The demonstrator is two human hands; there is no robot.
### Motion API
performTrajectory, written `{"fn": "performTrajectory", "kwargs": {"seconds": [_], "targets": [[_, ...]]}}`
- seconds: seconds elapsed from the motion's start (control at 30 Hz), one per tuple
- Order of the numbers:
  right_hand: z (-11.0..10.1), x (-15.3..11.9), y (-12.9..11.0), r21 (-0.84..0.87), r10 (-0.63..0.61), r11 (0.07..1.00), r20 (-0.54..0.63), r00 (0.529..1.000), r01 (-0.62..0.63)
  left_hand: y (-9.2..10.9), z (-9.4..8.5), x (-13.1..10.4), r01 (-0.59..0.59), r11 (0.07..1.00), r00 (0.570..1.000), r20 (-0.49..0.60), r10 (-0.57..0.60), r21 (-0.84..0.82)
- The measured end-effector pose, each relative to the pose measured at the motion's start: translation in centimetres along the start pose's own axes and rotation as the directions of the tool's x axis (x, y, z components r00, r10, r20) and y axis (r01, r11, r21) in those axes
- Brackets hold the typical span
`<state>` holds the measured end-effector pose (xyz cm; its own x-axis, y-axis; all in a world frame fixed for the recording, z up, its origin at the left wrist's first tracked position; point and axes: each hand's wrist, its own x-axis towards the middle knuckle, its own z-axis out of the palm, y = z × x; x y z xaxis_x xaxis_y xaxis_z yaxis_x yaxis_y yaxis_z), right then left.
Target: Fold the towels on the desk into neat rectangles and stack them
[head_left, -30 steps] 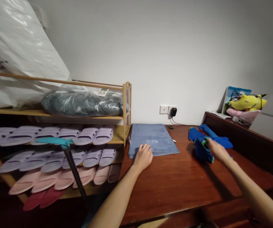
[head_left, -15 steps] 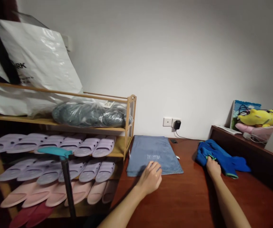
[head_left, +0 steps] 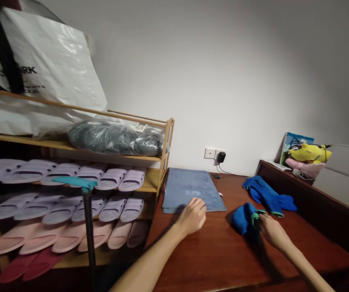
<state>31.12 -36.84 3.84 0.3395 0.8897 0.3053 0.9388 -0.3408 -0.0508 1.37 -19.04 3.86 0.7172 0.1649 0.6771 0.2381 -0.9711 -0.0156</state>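
Observation:
My right hand (head_left: 268, 228) is closed on the green-trimmed edge of a blue cloth (head_left: 241, 218), bunched and held just over the brown tabletop. Behind it lies a second blue cloth with green edging (head_left: 267, 194), rumpled and stretched toward the right; whether the two are gloves I cannot tell. At the front edge of a folded grey-blue towel (head_left: 192, 184) with pale lettering is my left hand (head_left: 192, 217). Its fingers are curled together, the tips hidden from view, and nothing shows in them.
On the left a wooden rack (head_left: 160, 174) holds rows of slippers (head_left: 110, 178), a plastic-wrapped bundle (head_left: 116, 138) and a large white bag (head_left: 55, 61). A teal-topped pole (head_left: 87, 219) stands before it. At right, a raised ledge (head_left: 265, 170) carries a yellow plush toy (head_left: 309, 153). A plugged-in adapter (head_left: 221, 157) is on the wall.
My right hand has pulled one blue cloth toward me and left, apart from the other, which stays behind. My left hand remains by the towel. The view has shifted slightly.

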Motion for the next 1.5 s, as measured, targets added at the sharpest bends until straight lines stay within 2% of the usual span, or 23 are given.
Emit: {"fn": "performTrajectory", "kwargs": {"seconds": [0.1,0.2,0.33,0.4,0.47,0.53,0.6,0.7,0.77,0.8,0.83,0.9,0.97,1.0,1.1,1.2,1.27,1.33,1.43,1.5], "targets": [[-3.5,-1.6,-1.5,0.201,-0.057,0.978,0.045,0.997,0.047,1.9,-1.0,0.5,-0.027,0.996,1.000,0.001,0.027,-0.081],[-5.9,-2.5,-4.2,0.362,-0.102,0.930,0.079,0.992,0.067,5.4,-2.4,0.9,0.086,0.956,0.996,0.054,-0.074,-0.281],[-7.3,-3.2,-8.8,0.500,-0.210,0.854,0.077,0.975,0.145,10.4,-3.5,1.0,0.329,0.737,0.943,0.243,-0.227,-0.591],[-7.9,-3.7,-10.7,0.587,-0.274,0.789,0.067,0.959,0.184,11.5,-3.6,0.9,0.388,0.649,0.921,0.242,-0.306,-0.655],[-8.6,-4.2,-11.9,0.689,-0.362,0.692,0.074,0.929,0.215,11.3,-3.5,0.7,0.427,0.587,0.884,0.180,-0.432,-0.688],[-9.0,-4.6,-12.4,0.747,-0.456,0.616,0.076,0.887,0.252,10.3,-3.4,0.4,0.453,0.533,0.835,0.130,-0.534,-0.715],[-8.6,-5.0,-12.4,0.707,-0.503,0.630,0.057,0.862,0.321,9.1,-3.6,0.1,0.454,0.465,0.791,0.105,-0.602,-0.760],[-6.2,-5.2,-12.4,0.571,-0.453,0.727,-0.017,0.891,0.380,8.0,-4.2,0.0,0.412,0.316,0.748,0.119,-0.653,-0.854],[-3.9,-5.0,-12.9,0.579,-0.342,0.747,-0.086,0.936,0.326,7.7,-4.6,0.3,0.380,0.205,0.729,0.155,-0.667,-0.902],[-2.8,-4.9,-13.2,0.633,-0.265,0.723,-0.119,0.957,0.278,7.6,-4.8,0.5,0.366,0.152,0.717,0.174,-0.675,-0.918],[-1.9,-4.7,-13.7,0.713,-0.188,0.664,-0.132,0.973,0.225,7.7,-5.0,0.7,0.348,0.104,0.704,0.187,-0.685,-0.932],[-0.7,-4.2,-14.7,0.875,-0.087,0.468,-0.090,0.992,0.120,7.7,-5.4,1.3,0.305,0.042,0.690,0.190,-0.698,-0.951],[-0.6,-3.9,-15.5,0.952,-0.082,0.303,-0.023,0.996,0.047,7.9,-5.8,1.7,0.265,0.041,0.698,0.162,-0.698,-0.963],[-0.9,-3.7,-15.7,0.964,-0.089,0.265,-0.008,0.996,0.032,8.0,-6.1,2.0,0.251,0.058,0.706,0.142,-0.694,-0.966],[-2.4,-2.9,-15.8,0.965,-0.029,0.256,-0.044,0.999,0.050,8.4,-7.2,2.7,0.223,0.122,0.711,0.075,-0.699,-0.967],[-4.5,-1.8,-15.3,0.980,0.032,0.189,-0.067,0.997,0.060,8.4,-8.8,3.7,0.153,0.107,0.699,0.031,-0.715,-0.983],[-6.2,-1.1,-14.9,0.994,0.036,0.094,-0.055,0.998,0.051,7.8,-10.0,4.4,0.091,0.015,0.677,0.051,-0.734,-0.996],[-7.9,-0.8,-14.6,0.999,0.019,-0.018,-0.032,0.999,0.032,7.0,-11.2,4.9,0.067,-0.128,0.642,0.141,-0.753,-0.990],[-10.3,-0.9,-14.6,0.988,-0.029,-0.152,-0.006,1.000,0.002,5.4,-12.3,5.2,0.102,-0.329,0.589,0.324,-0.740,-0.939],[-11.5,-1.2,-14.8,0.980,-0.050,-0.200,-0.002,0.999,-0.009,4.7,-12.4,5.2,0.166,-0.408,0.585,0.423,-0.692,-0.898]]}}
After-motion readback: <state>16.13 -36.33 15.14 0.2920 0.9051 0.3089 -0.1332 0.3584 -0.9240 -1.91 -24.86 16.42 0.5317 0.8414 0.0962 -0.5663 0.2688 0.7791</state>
